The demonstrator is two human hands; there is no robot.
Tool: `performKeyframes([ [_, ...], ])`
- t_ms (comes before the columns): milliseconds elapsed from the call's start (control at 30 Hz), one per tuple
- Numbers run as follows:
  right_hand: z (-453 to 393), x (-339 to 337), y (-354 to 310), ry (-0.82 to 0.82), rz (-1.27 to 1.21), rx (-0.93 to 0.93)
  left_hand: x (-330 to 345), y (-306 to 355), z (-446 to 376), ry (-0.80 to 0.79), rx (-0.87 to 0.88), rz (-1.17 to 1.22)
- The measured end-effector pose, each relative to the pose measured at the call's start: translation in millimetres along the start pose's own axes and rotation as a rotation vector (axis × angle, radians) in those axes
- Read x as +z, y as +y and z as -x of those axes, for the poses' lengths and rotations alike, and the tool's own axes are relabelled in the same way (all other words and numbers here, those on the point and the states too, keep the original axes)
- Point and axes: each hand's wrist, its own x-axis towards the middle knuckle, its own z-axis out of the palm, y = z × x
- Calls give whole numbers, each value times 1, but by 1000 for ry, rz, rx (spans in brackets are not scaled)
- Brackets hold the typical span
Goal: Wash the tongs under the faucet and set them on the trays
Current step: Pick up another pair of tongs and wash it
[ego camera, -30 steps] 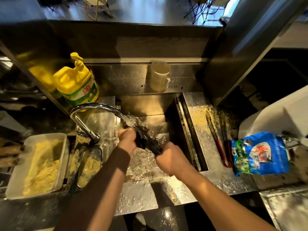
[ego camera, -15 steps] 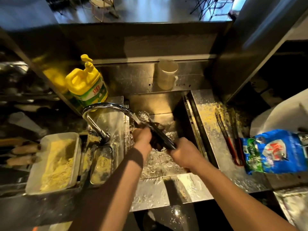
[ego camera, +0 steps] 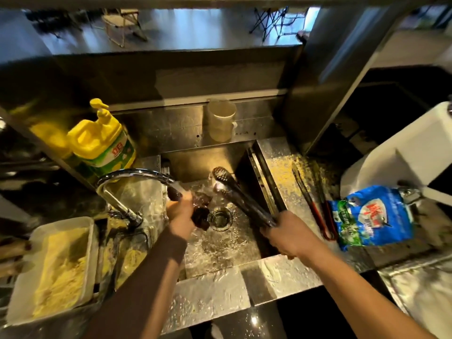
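Note:
Over the steel sink (ego camera: pixel 247 272), my right hand (ego camera: pixel 285 234) grips the handle end of dark metal tongs (ego camera: pixel 238 194), whose scalloped tips point up and away toward the sink's back wall. Under the chrome faucet (ego camera: pixel 137 174) sits my left hand (ego camera: pixel 181 212), closed around a dark scrubbing pad (ego camera: pixel 200 211), with running water hitting it. The pad and the tongs are apart. A second pair of tongs with red handles (ego camera: pixel 315 206) lies on the wet counter to the right of the sink.
A yellow detergent jug (ego camera: pixel 102 143) stands behind the faucet. A plastic cup (ego camera: pixel 221 119) sits on the ledge behind the sink. Trays of yellow crumbs (ego camera: pixel 56 267) are at the left. A blue bag (ego camera: pixel 371 216) lies at the right. The drain (ego camera: pixel 219 217) shows in the basin.
My hands have separated: the right hand has drawn the tongs to the right, away from the pad. The left hand stays under the water stream. The drain is uncovered.

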Motion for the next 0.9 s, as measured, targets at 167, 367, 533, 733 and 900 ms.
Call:
performKeyframes([
  [167, 1, -15, -5, 13, -319, 45, 6, -24, 18, -191, -61, -1],
  [367, 5, -33, 7, 152, -118, -44, 19, -21, 54, -265, -1, 36],
  [533, 20, -53, 30, 296, 152, -124, 36, -21, 87, -277, 124, -56],
  [733, 50, -96, 60, 395, 118, -141, 83, -21, 138, -433, 248, -175],
  [900, 98, -142, 105, 578, 117, -181, 131, -47, 197, -620, 279, -283],
])
